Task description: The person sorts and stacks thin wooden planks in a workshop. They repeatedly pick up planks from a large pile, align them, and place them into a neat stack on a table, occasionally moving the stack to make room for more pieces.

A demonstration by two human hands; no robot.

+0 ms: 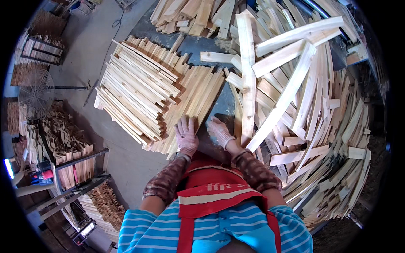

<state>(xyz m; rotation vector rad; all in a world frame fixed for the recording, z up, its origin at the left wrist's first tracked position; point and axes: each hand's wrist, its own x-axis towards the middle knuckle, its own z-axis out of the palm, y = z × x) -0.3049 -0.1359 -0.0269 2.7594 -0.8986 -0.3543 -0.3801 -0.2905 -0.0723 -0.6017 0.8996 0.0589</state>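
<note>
Light wooden strips (195, 93) lie side by side in a layer on the dark table. Flat on their near end rests my left hand (186, 134), in a pale pink glove, fingers stretched out and holding nothing. Just right of the strips' edge, over the bare dark tabletop (222, 110), is my right hand (219, 130), also gloved. Its fingers look loosely extended with nothing visible in them. A thicker stack of strips (137, 88) sits on top of the layer to the left, its ends uneven.
Loose boards (280, 99) lie crisscrossed in a large heap to the right, with one long board (247, 80) close to my right hand. More wood pieces (190, 17) are piled at the far side. At left stand a fan (37, 87) and racks of stacked wood (63, 143).
</note>
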